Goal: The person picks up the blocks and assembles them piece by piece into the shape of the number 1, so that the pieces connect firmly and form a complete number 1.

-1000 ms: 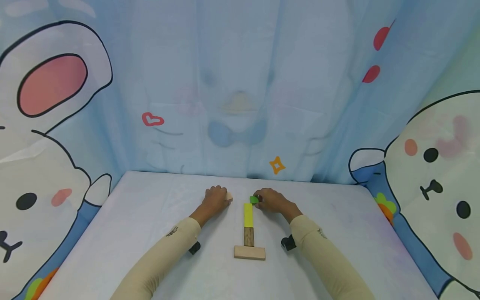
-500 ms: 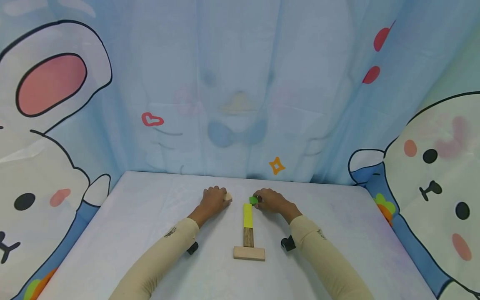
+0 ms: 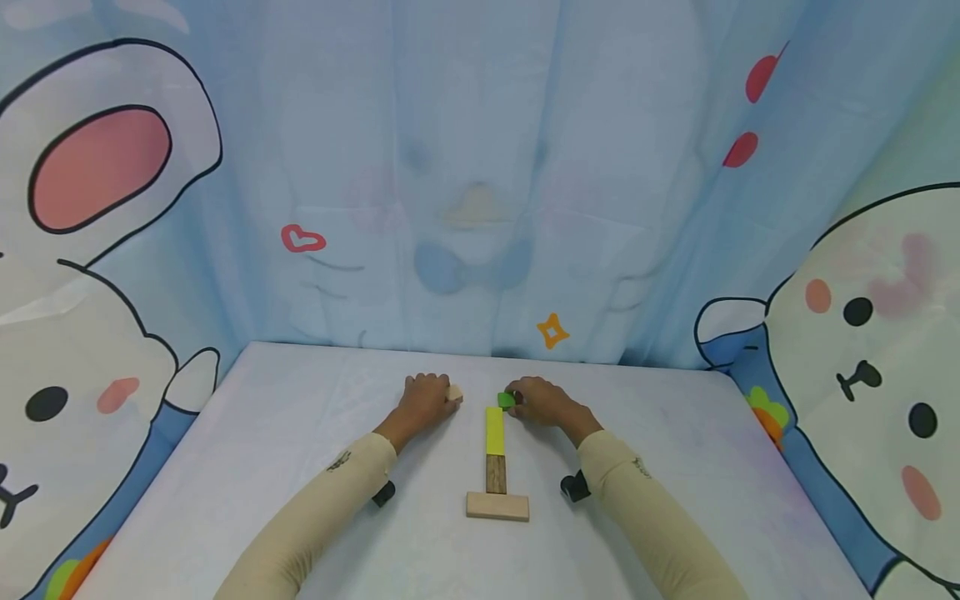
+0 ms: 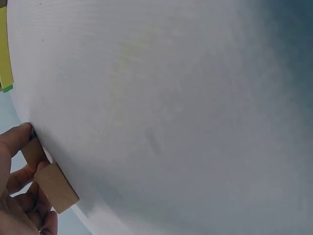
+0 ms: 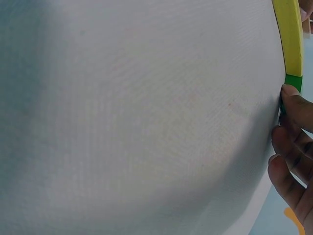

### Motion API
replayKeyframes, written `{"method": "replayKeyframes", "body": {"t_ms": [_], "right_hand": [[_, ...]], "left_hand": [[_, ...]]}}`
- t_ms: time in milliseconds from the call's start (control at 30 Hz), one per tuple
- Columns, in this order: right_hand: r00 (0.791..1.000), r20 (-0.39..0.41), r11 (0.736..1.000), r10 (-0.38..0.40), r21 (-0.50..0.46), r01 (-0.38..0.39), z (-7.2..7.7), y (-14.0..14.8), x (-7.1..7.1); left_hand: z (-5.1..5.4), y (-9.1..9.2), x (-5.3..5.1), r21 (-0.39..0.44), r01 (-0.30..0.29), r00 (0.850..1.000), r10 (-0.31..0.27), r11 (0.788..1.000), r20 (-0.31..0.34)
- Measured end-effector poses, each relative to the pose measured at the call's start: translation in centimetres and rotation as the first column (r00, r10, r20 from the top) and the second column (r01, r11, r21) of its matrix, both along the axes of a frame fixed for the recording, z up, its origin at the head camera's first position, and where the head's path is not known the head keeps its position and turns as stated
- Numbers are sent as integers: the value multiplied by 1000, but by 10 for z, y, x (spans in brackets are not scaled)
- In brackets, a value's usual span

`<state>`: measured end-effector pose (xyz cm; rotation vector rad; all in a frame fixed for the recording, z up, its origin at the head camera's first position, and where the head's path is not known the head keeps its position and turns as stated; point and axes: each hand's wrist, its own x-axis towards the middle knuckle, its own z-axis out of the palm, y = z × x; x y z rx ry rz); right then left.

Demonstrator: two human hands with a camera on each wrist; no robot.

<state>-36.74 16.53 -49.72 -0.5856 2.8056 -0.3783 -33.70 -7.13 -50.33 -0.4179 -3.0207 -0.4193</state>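
The right hand (image 3: 542, 400) is pinching a green block (image 3: 506, 400) at the far end of a row of pieces, while the left hand (image 3: 426, 400) is gripping pale wood (image 3: 454, 392) just beside that end, apart from the row. Beyond the hands, a yellow block (image 3: 495, 431) is running lengthwise towards the person, a brown block (image 3: 496, 474) is continuing it, and a pale bar (image 3: 497, 507) is lying crosswise at the near end — all 3 on the white surface (image 3: 315, 508).

Those 3 are looking settled, with no fingers on them. The green block is seemingly being placed as number 4, since it isn't yet free of the fingers; the pale wood is remaining outside the row.

The right wrist view is showing the green meeting the yellow block's end, a join the head view is leaving less clear. The left wrist view is revealing 2 wooden portions at the left fingers — whether they are forming 1 block or 2, I cannot tell.
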Motion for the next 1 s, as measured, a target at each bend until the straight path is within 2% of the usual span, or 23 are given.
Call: {"method": "replayKeyframes", "body": {"t_ms": [167, 400, 533, 733, 1000], "right_hand": [[1000, 1, 1000, -3, 0, 3, 0, 0, 0], [1000, -6, 1000, 5, -21, -5, -1, 0, 1], [1000, -11, 999, 20, -29, -20, 3, 1, 3], [1000, -15, 999, 25, -32, -25, 7, 1, 6], [999, -26, 999, 37, -25, -38, 4, 1, 5]], "left_hand": [[4, 1, 1, -11, -4, 1000, 4, 1000, 18], [-1, 1, -3, -44, 1, 1000, -1, 999, 10], [0, 1, -2, -51, 12, 1000, -12, 999, 16], [2, 1, 0, -28, 25, 1000, -25, 999, 8], [3, 0, 1, -7, 24, 999, -24, 1000, 21]]}}
